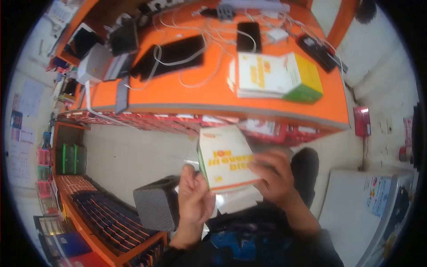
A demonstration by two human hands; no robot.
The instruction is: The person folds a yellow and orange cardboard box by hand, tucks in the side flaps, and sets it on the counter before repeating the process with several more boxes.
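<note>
A white box point(227, 153) with yellow lettering and a green side is between my two hands, tilted above my lap. My left hand point(195, 196) is closed at its lower left edge, fingers curled up beside the green side. My right hand point(275, 175) grips the right edge, with its fingers across the end of the lettering. Below the box, a white flap or sheet point(238, 200) shows between my hands. Another box of the same print point(267, 75), with a green and yellow end, lies on the orange table point(200, 95) in front of me.
On the table lie a dark tablet point(178, 55), a black phone point(249, 38), tangled white cables and a black handheld device point(316, 49). A dark grey bin-like box point(155, 204) stands by my left arm. A shelf of dark packets point(106, 213) is at left, a white cabinet point(356, 213) at right.
</note>
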